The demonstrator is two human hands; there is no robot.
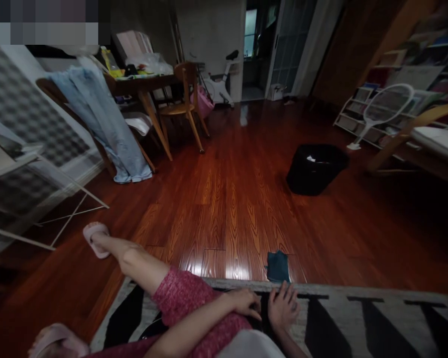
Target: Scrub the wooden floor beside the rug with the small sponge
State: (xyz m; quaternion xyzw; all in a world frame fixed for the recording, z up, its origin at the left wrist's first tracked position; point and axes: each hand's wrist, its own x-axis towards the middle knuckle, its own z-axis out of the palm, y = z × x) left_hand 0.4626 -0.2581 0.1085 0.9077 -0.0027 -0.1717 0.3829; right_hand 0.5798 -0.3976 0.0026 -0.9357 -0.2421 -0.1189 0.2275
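My left hand [245,302] rests over the pink shorts [186,293], its fingers loosely bent and a little apart, with nothing visible in it. Close by on the right, my right hand [282,304] is raised with spread fingers and holds nothing. A dark teal cloth [278,266] lies on the wooden floor just beyond the right fingertips; in the view a small gap shows between them. Under the hands there is a black surface, mostly hidden by the arms and legs.
A black trash bin [315,174] stands on the floor [224,199] ahead to the right. A grey patterned rug [339,318] lies below me. Jeans [100,124] hang over a chair at the left, beside a cluttered table [138,82]. A white racket-shaped object [388,104] leans near shelves.
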